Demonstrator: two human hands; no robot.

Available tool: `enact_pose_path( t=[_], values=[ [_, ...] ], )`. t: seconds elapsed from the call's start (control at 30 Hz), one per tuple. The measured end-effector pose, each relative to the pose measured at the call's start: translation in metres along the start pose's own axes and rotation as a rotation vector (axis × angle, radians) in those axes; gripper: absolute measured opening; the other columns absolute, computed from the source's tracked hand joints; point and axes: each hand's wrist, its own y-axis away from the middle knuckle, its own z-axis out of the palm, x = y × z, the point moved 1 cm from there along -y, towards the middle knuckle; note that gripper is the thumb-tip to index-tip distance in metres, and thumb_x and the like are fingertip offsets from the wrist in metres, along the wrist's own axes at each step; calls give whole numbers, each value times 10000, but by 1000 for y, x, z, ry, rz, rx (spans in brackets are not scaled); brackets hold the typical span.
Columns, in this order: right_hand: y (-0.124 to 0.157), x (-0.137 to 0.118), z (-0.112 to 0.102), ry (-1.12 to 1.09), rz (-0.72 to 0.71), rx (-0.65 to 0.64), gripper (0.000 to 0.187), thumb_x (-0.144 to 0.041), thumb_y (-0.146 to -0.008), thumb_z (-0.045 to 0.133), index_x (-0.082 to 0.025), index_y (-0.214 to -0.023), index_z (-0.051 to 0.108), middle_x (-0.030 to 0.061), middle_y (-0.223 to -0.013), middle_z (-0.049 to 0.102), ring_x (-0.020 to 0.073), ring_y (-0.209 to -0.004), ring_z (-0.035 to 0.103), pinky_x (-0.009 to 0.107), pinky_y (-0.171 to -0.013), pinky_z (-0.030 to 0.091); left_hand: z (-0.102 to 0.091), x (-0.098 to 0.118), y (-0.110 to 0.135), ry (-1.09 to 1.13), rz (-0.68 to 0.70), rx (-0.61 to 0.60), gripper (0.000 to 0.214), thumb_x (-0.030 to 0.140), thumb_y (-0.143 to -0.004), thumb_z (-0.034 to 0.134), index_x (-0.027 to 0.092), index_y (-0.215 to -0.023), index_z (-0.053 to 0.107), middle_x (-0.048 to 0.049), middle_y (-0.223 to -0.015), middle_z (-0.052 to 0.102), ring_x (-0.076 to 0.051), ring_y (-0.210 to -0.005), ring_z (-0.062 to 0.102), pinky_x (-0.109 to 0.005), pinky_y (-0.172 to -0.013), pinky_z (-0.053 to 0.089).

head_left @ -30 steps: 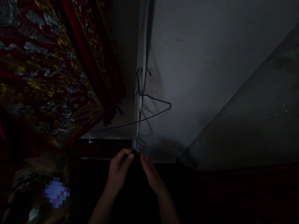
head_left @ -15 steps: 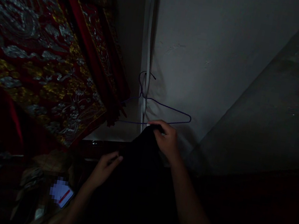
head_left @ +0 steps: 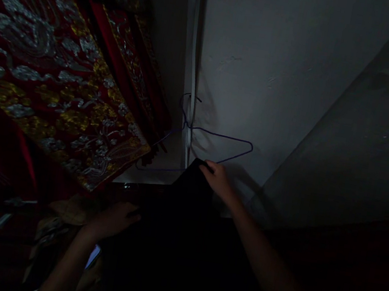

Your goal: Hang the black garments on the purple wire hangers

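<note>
Pinching the top of the black cloth (head_left: 191, 184) between thumb and fingers, your right hand (head_left: 216, 178) holds it up near the middle. Your left hand (head_left: 114, 221) is lower down, by the left side of the same cloth, with its fingers bent. It is too dark to tell if those fingers have hold of anything.

The black cloth hangs down in front of you. Its top corner covers part of the bottom bar of the thin wire hanger (head_left: 225, 136). I can't tell if they touch. The hanger's hook is by the pale strip (head_left: 193, 52) on the wall (head_left: 286, 56), but what it hooks on to is hard to see.

Watch out here. Your right hand holds just a little bit of cloth, so the weight below could pull it out and it could drop. If the cloth snags the bar and you tug, the hanger could swing or come off. The big red cloth (head_left: 76, 97) sits close to the hanger's left end, so a swing could catch it. And in this dark, you could easily miss a fold.
</note>
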Motion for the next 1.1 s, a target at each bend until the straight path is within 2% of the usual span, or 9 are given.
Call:
enact_pose_path(
  t=[0.27, 0.37, 0.47, 0.57, 0.7, 0.77, 0.83, 1.0, 1.1],
  values=[
    [5, -30, -22, -13, 42, -30, 382, -391, -824, 579, -197, -517, 463, -45, -500, 397, 110, -521, 374, 238, -492, 248, -40, 42, -29, -170, 297, 432, 226, 349, -907, 482, 203, -929, 654, -73, -974, 712, -244, -950, 648, -351, -884, 484],
    [8, -32, -14, -68, 80, -46, 369, -389, -807, 579, -199, -514, 459, -48, -497, 389, 107, -515, 365, 231, -473, 239, -40, 67, -46, -127, 382, 454, 205, 331, -925, 482, 196, -987, 624, -49, -955, 688, -213, -914, 636, -330, -869, 489],
    [17, -33, -5, -124, 90, -73, 301, -384, -833, 567, -195, -599, 554, -38, -554, 500, 128, -558, 454, 233, -515, 342, -37, 88, -63, -143, 477, 498, 235, 254, -899, 512, 197, -1112, 592, -67, -1065, 676, -220, -1027, 630, -369, -959, 469],
    [27, -36, -5, -149, 12, -81, 203, -315, -888, 517, -202, -877, 686, 10, -831, 689, 176, -782, 618, 283, -733, 480, -35, 102, -72, -149, 540, 497, 450, 169, -862, 510, 189, -1311, 511, -77, -1119, 687, -224, -1117, 631, -405, -1035, 444],
    [26, -28, -36, -55, -45, 203, 392, -225, -897, 489, -224, -1270, 609, 64, -1026, 700, 211, -904, 645, 348, -827, 503, -40, 107, -69, -156, 520, 451, 394, 177, -892, 458, 188, -1260, 597, -73, -1090, 728, -224, -1042, 680, -374, -978, 497],
    [15, -18, -58, -58, -20, 398, 519, -238, -879, 536, -204, -1396, 511, 62, -899, 691, 211, -750, 630, 350, -718, 511, -44, 109, -67, -157, 507, 457, 336, 198, -891, 469, 193, -1173, 652, -71, -1103, 737, -230, -1024, 690, -350, -942, 518],
    [-3, -8, -78, -82, 21, 442, 614, -258, -859, 577, -174, -1454, 451, 12, -710, 643, 183, -560, 552, 331, -592, 479, -48, 112, -67, -177, 499, 444, 300, 201, -875, 491, 200, -1108, 680, -59, -1078, 746, -232, -995, 697, -335, -910, 528],
    [-40, -9, -109, -60, 16, 209, 305, -333, -794, 660, -151, -1029, 732, 41, -703, 686, 156, -594, 592, 287, -580, 468, -55, 105, -71, -226, 484, 464, 250, 253, -893, 511, 202, -1064, 685, -59, -1050, 741, -231, -988, 687, -354, -935, 512],
    [-41, -23, -129, -40, 73, 85, 277, -434, -740, 744, -158, -765, 732, 54, -715, 715, 165, -632, 633, 269, -571, 472, -59, 91, -74, -237, 462, 576, 268, 325, -920, 514, 196, -1101, 663, -82, -1110, 709, -242, -1073, 650, -384, -1000, 478]
  ],
)
